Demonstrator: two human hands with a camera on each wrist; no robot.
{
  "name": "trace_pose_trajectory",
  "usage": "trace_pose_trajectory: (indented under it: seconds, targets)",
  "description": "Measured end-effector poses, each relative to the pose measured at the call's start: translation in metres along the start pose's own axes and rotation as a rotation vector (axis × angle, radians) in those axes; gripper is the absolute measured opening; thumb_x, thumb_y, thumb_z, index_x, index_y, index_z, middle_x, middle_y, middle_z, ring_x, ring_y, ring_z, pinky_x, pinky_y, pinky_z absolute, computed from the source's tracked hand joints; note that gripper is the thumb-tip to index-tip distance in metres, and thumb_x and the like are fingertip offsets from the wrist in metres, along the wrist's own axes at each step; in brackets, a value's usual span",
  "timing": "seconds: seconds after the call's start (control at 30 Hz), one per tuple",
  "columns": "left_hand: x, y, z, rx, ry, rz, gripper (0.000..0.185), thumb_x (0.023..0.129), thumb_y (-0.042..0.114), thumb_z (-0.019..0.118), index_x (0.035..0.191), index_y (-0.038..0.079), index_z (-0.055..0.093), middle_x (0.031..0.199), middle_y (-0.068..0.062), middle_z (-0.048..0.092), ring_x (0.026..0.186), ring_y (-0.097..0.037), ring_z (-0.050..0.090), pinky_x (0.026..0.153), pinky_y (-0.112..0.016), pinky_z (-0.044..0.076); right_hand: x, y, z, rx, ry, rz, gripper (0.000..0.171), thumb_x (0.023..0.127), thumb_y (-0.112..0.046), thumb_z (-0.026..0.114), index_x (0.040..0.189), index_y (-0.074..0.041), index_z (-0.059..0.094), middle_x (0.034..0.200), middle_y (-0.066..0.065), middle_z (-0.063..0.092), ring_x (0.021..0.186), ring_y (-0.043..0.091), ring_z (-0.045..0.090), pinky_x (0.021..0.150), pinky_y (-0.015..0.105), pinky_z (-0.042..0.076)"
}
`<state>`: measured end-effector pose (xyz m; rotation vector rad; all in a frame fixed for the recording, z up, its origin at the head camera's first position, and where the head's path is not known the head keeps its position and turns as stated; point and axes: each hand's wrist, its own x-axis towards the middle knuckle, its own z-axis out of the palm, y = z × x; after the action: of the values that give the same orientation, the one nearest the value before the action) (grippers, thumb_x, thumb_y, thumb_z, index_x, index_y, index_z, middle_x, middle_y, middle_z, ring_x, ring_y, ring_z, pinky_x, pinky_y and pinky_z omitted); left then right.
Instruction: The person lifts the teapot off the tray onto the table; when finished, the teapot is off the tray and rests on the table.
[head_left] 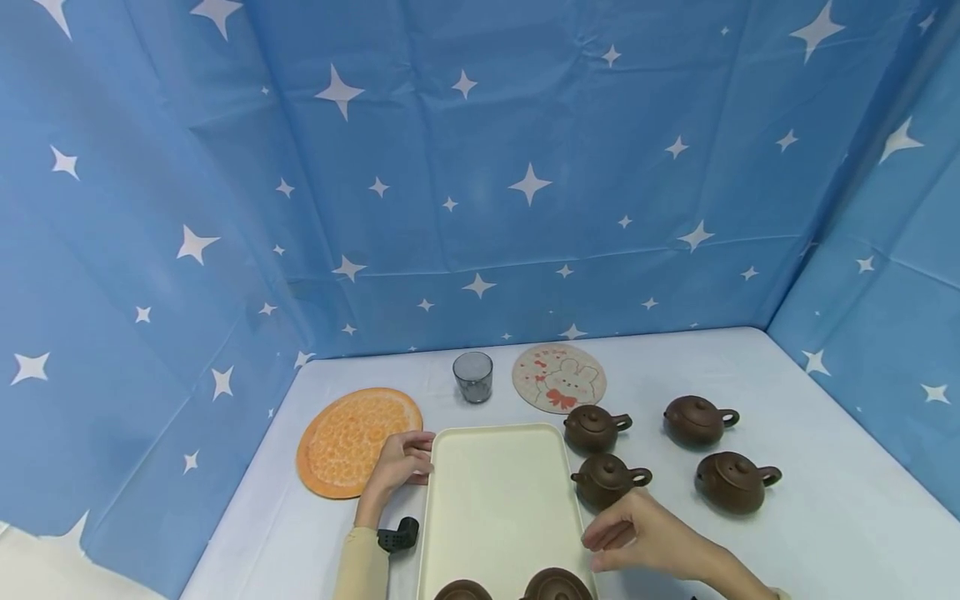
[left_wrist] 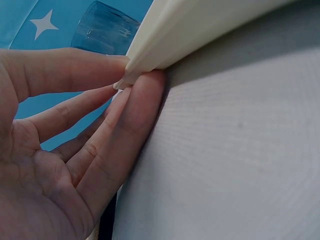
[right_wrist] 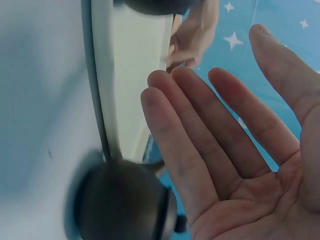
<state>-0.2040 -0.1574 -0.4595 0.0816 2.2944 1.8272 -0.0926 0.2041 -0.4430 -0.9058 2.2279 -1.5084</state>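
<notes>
Left hand (head_left: 401,467) pinches tray (head_left: 498,492) at left rim near far corner; thumb above lip, fingers (left_wrist: 135,115) tucked beneath. Right hand (head_left: 637,537) hovers fingers straight, relaxed, holding nothing, just beside tray's right rim. Tray's long axis runs away from person, between both hands. Nearest teapot (head_left: 609,479) sits just beyond right hand's fingertips. Glass (head_left: 473,377) stands farther off, past left hand.
</notes>
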Motion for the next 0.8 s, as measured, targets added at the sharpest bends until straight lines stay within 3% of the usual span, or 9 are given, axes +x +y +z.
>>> trace_pose_trajectory:
  seconds: [0.1, 0.33, 0.6, 0.8]
  targets:
    - [-0.002, 0.002, -0.001, -0.004, -0.002, 0.002, 0.052, 0.072, -0.015, 0.06, 0.123, -0.014, 0.055, 0.109, -0.028, 0.057, 0.077, -0.019, 0.061, 0.061, -0.035, 0.059, 0.0, 0.001, 0.009, 0.018, -0.02, -0.006, 0.024, 0.081, -0.013, 0.074, 0.097, 0.006, 0.072, 0.091, 0.012, 0.073, 0.08, 0.01, 0.07, 0.066, 0.025, 0.059]
    - [0.001, -0.002, -0.002, -0.005, -0.014, 0.011, 0.052, 0.072, -0.015, 0.06, 0.124, -0.015, 0.054, 0.109, -0.029, 0.057, 0.076, -0.02, 0.062, 0.061, -0.036, 0.059, -0.002, 0.003, 0.025, 0.166, -0.041, 0.154, 0.02, 0.082, -0.011, 0.073, 0.098, 0.0, 0.074, 0.09, 0.0, 0.074, 0.08, 0.01, 0.07, 0.07, 0.02, 0.057]
    - [-0.001, -0.001, -0.001, -0.005, -0.012, 0.02, 0.052, 0.073, -0.015, 0.06, 0.124, -0.015, 0.054, 0.109, -0.029, 0.056, 0.077, -0.022, 0.062, 0.061, -0.037, 0.059, -0.004, 0.005, 0.032, 0.185, -0.002, 0.193, 0.016, 0.079, -0.009, 0.074, 0.094, -0.003, 0.076, 0.085, 0.001, 0.074, 0.077, 0.013, 0.07, 0.068, 0.022, 0.058]
    - [-0.001, -0.001, -0.001, 0.009, -0.013, 0.021, 0.051, 0.073, -0.015, 0.06, 0.124, -0.015, 0.054, 0.108, -0.029, 0.057, 0.077, -0.02, 0.063, 0.062, -0.039, 0.06, -0.006, 0.002, 0.035, 0.131, 0.011, 0.221, 0.012, 0.077, -0.011, 0.076, 0.088, -0.006, 0.077, 0.079, -0.001, 0.074, 0.071, 0.012, 0.07, 0.064, 0.022, 0.057]
